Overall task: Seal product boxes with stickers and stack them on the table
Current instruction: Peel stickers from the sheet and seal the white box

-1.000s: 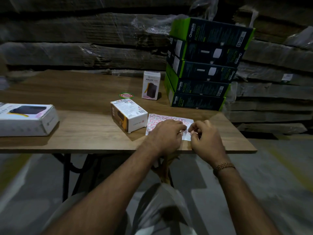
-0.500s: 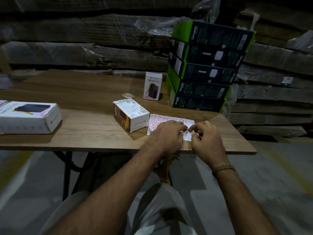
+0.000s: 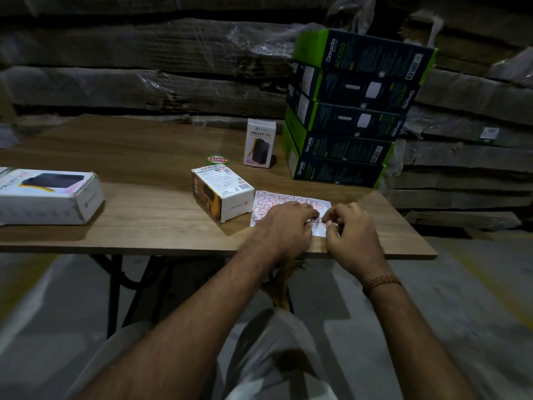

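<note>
White sticker sheet with red-bordered labels (image 3: 291, 201) lies pressed under the left hand (image 3: 284, 223); the right hand (image 3: 350, 226) pinches at one label, apparently peeling; next, sealing the white-and-orange box (image 3: 220, 192) beside it.

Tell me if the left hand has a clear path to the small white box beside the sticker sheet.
Probably yes: the left hand rests on the sticker sheet, the white box lies just left, nothing between.

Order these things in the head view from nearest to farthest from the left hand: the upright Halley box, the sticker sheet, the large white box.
1. Sticker sheet, under the left hand.
2. Upright Halley box, farther back on the table.
3. Large white box, far left.
</note>
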Action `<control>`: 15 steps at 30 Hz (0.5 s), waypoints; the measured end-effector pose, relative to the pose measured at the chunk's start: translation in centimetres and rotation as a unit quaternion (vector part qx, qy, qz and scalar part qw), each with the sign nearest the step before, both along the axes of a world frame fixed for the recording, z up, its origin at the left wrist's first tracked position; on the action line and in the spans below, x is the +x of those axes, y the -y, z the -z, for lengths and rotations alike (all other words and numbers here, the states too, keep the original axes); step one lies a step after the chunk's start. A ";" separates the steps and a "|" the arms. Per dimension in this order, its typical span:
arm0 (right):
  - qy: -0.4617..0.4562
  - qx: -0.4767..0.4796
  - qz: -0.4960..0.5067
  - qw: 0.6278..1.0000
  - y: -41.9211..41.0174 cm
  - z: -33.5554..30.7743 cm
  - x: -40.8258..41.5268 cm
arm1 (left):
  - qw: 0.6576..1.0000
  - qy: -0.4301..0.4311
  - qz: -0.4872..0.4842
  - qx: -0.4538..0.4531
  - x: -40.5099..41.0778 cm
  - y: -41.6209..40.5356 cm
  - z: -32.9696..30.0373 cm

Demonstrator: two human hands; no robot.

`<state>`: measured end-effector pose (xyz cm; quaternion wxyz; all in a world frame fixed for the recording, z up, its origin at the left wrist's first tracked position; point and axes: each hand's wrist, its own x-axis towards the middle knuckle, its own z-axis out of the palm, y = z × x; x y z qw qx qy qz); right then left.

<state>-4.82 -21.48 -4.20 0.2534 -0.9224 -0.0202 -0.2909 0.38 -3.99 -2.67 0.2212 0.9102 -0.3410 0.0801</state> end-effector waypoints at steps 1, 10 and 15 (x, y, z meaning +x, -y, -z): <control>-0.004 -0.003 0.001 1.000 0.0 0.0 0.0 | 1.000 0.002 0.000 0.000 0.0 0.0 0.0; 0.009 0.039 -0.013 0.999 0.6 -0.2 0.1 | 1.000 -0.009 -0.003 -0.011 -0.4 -0.1 -0.4; -0.049 0.068 0.008 0.996 1.1 -1.3 0.4 | 1.000 -0.018 -0.007 -0.001 -0.6 -0.2 -0.8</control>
